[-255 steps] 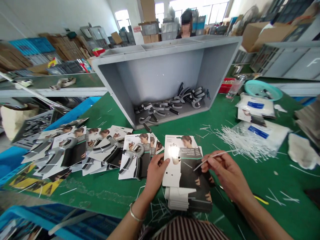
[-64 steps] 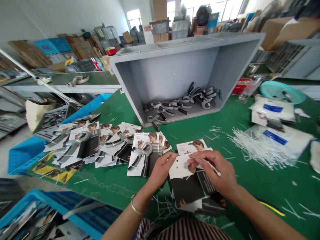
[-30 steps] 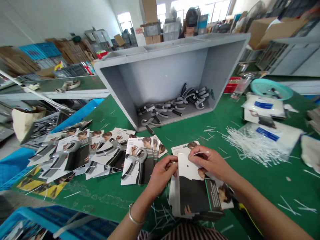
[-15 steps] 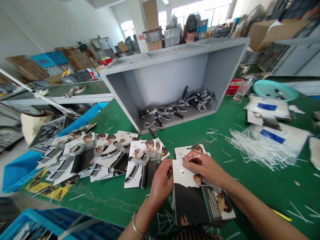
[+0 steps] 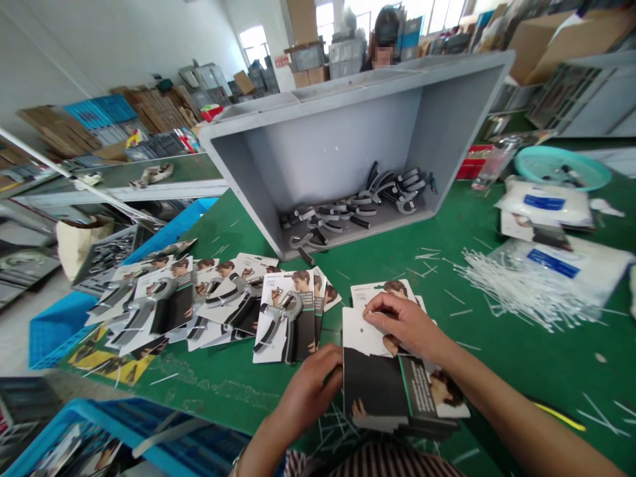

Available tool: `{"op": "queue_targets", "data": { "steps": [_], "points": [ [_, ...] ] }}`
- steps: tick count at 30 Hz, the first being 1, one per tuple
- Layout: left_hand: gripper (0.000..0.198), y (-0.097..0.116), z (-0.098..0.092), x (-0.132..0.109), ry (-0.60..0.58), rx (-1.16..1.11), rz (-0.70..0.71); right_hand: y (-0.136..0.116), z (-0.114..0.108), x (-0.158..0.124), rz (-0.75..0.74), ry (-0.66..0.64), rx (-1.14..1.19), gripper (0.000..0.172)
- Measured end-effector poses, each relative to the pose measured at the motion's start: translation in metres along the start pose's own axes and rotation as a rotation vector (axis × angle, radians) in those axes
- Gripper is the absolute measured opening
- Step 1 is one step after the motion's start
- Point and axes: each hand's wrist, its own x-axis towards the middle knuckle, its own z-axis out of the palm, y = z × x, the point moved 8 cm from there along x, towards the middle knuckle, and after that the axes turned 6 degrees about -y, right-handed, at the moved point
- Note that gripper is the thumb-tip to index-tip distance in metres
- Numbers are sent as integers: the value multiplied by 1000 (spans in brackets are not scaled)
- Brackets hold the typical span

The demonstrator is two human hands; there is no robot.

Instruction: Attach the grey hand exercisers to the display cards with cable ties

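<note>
White-and-black stack of printed cards (image 5: 377,391) lies under the right hand (image 5: 405,324), fingers pressed on top; the left hand (image 5: 301,397) curls just beside it, grip unclear. About five carded hand grippers (image 5: 283,324) fan leftward; beyond, one grey bin (image 5: 318,152) of loose grippers (image 5: 352,212).

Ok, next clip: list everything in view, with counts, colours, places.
Plastic crate: one, grey, tipped on its side.
Loose hand grippers: many, black and grey, in the crate.
Printed card stack: one, white and black, front centre.
Carded hand grippers: several, black and grey, left of the stack.
Plastic cable ties: one heap, white, right.
Plastic bags: two, white with blue labels, far right.
Left hand: bare, beside the stack.
Right hand: bare, on the top card.
</note>
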Motion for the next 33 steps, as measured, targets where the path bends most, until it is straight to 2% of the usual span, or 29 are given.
{"op": "queue_targets", "data": {
  "steps": [5, 7, 13, 19, 27, 33],
  "points": [
    [17, -9, -8, 5, 242, 78, -41, -3, 5, -3, -8, -9, 24, 17],
    [21, -10, -8, 11, 278, 56, -33, -4, 7, -5, -22, -9, 38, 17],
    [21, -24, -1, 22, 306, -162, -136, -10, 15, -8, -52, -38, 16, 15],
    [21, -20, 5, 16, 252, -270, -84, -14, 13, -10, -83, -51, 16, 16],
    [17, -28, 3, 18, 307, -381, -184, -9, 19, -14, -57, -107, 10, 18],
    [19, -33, 7, 19, 276, -559, -237, -7, 21, -16, -28, -115, 15, 18]
  ]
}}
